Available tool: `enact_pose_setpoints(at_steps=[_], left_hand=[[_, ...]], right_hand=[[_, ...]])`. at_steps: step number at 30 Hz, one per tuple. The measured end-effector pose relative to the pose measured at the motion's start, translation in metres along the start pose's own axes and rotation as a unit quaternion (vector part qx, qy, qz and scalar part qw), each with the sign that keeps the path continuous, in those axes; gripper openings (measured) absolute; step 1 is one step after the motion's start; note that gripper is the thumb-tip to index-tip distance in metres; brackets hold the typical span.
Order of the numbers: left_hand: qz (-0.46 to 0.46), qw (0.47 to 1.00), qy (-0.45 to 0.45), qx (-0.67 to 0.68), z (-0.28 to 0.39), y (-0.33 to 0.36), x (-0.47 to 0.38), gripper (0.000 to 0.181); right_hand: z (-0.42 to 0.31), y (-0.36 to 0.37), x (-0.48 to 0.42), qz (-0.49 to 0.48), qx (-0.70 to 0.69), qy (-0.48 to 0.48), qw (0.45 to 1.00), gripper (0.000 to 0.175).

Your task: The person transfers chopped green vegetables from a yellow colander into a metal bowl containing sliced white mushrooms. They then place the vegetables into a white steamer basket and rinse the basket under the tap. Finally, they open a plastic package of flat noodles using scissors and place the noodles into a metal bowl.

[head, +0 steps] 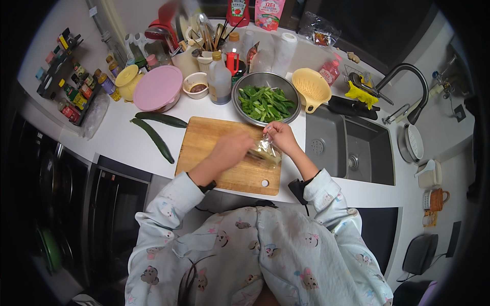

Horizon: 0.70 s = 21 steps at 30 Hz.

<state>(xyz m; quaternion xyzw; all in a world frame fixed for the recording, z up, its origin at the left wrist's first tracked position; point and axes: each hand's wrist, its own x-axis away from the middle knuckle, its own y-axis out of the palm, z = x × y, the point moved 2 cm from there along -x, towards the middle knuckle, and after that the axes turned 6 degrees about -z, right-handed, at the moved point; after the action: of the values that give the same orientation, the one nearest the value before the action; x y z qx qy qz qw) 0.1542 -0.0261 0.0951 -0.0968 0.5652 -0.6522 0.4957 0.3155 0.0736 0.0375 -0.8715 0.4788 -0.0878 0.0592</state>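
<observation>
Over the wooden cutting board (203, 153), my right hand (282, 137) pinches the top of a clear plastic bag (268, 150). Something pale is inside the bag; glare keeps me from naming it. My left hand (232, 150) is motion-blurred at the bag's left side, its fingertips unclear, so whether it grips the bag cannot be told. Just beyond my right hand stands a steel bowl (237, 109) of cut leafy greens (264, 102). Two cucumbers, one near (155, 141) and one far (162, 119), lie left of the board.
A double sink (325, 153) with a black faucet (421, 84) is at the right. Behind the board stand a yellow colander (312, 90), a sauce bottle (220, 78), a small white bowl (195, 85) and a pink-lidded bowl (159, 88). Seasoning bottles (72, 93) line a rack at the left.
</observation>
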Motion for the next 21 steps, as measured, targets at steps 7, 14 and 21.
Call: enact_pose_setpoints(at_steps=[7, 14, 21], left_hand=[[0.101, 0.977, -0.153, 0.108, -0.020, -0.009, 0.035, 0.011], [0.188, 0.872, -0.379, 0.244, -0.066, -0.002, 0.081, 0.014], [0.190, 0.864, -0.346, 0.313, -0.090, 0.008, 0.106, 0.014]], right_hand=[[0.038, -0.022, 0.011, 0.109, 0.013, 0.056, 0.992, 0.019], [0.064, -0.055, 0.024, 0.123, -0.086, 0.078, 0.986, 0.019], [0.096, -0.053, 0.030, 0.064, -0.217, 0.114, 0.967, 0.017]])
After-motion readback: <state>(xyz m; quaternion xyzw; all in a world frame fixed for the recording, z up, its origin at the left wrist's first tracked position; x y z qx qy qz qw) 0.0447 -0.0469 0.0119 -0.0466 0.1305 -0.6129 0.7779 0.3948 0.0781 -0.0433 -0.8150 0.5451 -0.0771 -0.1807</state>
